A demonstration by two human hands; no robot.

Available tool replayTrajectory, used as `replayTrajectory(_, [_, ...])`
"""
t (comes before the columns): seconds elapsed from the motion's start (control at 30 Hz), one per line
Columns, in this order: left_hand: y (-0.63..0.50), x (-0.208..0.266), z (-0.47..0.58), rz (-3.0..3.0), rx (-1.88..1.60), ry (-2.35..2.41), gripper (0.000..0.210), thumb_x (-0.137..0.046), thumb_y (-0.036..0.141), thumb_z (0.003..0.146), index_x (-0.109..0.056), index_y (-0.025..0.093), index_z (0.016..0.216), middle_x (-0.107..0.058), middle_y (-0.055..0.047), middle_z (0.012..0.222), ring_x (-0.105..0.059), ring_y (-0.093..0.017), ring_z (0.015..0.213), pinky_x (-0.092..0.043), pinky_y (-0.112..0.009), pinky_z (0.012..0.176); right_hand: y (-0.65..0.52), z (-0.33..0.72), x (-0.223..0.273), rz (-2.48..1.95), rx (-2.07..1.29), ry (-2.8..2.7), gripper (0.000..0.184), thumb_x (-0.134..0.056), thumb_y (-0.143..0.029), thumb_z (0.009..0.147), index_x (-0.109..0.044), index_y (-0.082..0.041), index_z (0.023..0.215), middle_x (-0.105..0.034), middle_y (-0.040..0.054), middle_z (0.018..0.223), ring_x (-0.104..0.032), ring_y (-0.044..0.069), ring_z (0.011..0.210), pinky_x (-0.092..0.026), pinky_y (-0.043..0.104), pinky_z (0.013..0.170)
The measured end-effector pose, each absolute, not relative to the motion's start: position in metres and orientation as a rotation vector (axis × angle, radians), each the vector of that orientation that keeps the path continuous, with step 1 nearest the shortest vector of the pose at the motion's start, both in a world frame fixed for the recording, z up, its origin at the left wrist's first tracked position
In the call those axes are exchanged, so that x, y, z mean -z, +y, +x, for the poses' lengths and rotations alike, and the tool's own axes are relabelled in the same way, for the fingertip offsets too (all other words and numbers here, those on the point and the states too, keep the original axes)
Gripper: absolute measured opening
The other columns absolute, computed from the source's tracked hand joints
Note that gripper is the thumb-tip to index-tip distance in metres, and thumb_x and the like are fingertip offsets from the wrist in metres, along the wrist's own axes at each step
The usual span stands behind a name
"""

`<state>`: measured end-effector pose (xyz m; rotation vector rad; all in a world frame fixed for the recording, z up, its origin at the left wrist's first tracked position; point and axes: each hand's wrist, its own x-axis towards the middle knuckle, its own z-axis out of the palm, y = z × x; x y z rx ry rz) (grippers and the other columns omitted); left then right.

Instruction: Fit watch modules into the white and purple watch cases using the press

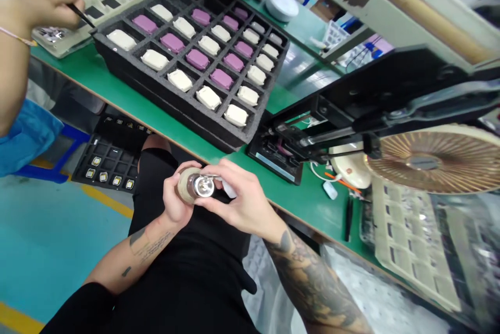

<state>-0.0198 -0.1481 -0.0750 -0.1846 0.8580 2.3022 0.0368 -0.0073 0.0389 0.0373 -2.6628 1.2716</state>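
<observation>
While the left hand (177, 196) curls its fingers round a bottle (186, 186), the right hand (242, 196) pinches its shiny top (204, 186).
Bottle's over the lap (207, 256), foam tray (164, 102) at 12 o'clock, fan (433, 162) at 3, somebody else's hand (50, 5) with tweezers (82, 16) around 10–11.

A small, rounded container (186, 186), dull beige to brown around its body, sits in the left grip (175, 196), with fingers wrapped about its side. It is tilted, its upper end facing the camera and toward the right. That end carries a bright, round metal top (204, 186), shiny and silvery, with a paler spot at its center. The thumb and forefinger of the right grip (238, 203) lie on either side of this top. A small white piece (229, 189), partly hidden, shows inside the right grip's curved fingers, just beside the metal.
</observation>
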Motion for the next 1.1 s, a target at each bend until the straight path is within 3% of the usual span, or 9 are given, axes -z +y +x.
replayTrajectory(0.57, [-0.201, 0.108, -0.089, -0.399, -2.621, 0.975, 0.053, -0.053, 0.056, 0.091, -0.082, 0.014, 0.106, -0.079, -0.012, 0.092, -0.072, -0.030, 0.076, -0.056, -0.039, 0.069, -0.064, -0.062, -0.001, 0.302, -1.372, -2.722, 0.032, -0.090, -0.040, 0.099, -0.078, -0.026, 0.126, -0.065, 0.0007, 0.091, -0.059, 0.017, 0.076, -0.050, 0.031, 0.067])
replayTrajectory(0.83, [-0.210, 0.112, -0.100, -0.441, -2.686, 1.019, 0.050, -0.062, 0.056, 0.085, -0.083, 0.013, 0.100, -0.079, -0.012, 0.088, -0.070, -0.027, 0.075, -0.055, -0.036, 0.069, -0.065, -0.079, 0.010, 0.360, -1.407, -2.776, 0.039, -0.092, -0.040, 0.097, -0.078, -0.026, 0.130, -0.071, 0.0032, 0.098, -0.060, 0.018, 0.076, -0.055, 0.033, 0.069])
replayTrajectory(1.1, [-0.203, 0.107, -0.106, -0.418, -2.663, 0.904, 0.051, -0.059, 0.057, 0.089, -0.080, 0.014, 0.103, -0.073, -0.007, 0.075, -0.055, -0.019, 0.047, -0.032, -0.027, 0.036, -0.061, -0.087, 0.010, 0.262, -1.362, -2.802, 0.040, -0.093, -0.042, 0.095, -0.080, -0.026, 0.129, -0.056, -0.0021, 0.082, -0.054, 0.017, 0.071, -0.050, 0.032, 0.067])
